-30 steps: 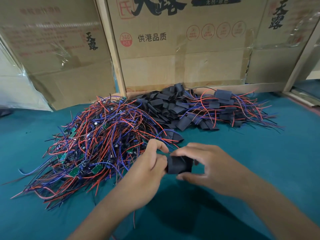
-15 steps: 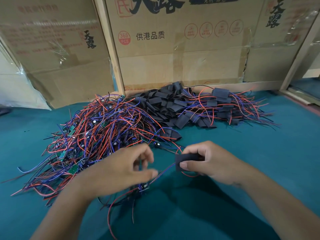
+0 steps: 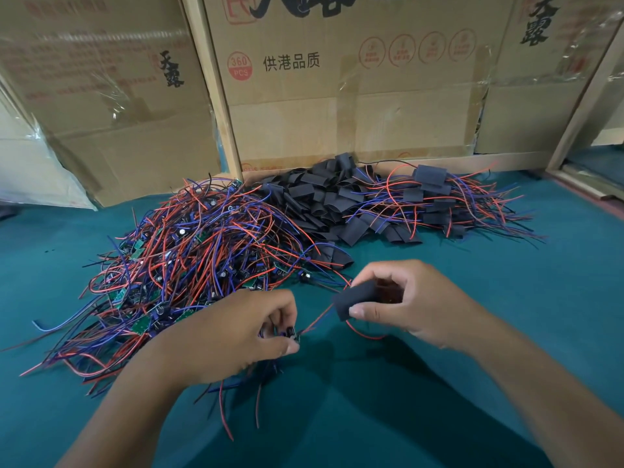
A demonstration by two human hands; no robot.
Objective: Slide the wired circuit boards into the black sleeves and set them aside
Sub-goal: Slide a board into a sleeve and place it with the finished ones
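My left hand (image 3: 233, 336) pinches a small wired circuit board (image 3: 291, 333) low over the green table; red and blue wires hang below it. My right hand (image 3: 401, 298) grips a black sleeve (image 3: 354, 298) between thumb and fingers, a little to the right of the board. Red and blue wires run from the board through the sleeve and loop out under my right hand. A big tangle of wired boards (image 3: 196, 261) lies at the left. Loose black sleeves (image 3: 324, 204) are heaped behind, and sleeved boards (image 3: 439, 204) lie at the back right.
Cardboard boxes (image 3: 337, 96) and wooden posts (image 3: 216, 89) wall off the back of the green table (image 3: 506, 298). A plastic-wrapped bundle (image 3: 30, 163) sits at the far left. A wooden frame (image 3: 587, 187) edges the table at the right.
My hands were together on the sleeve, then drew apart. The left hand now holds the board lower and to the left, with its wires threaded through the sleeve in my right hand.
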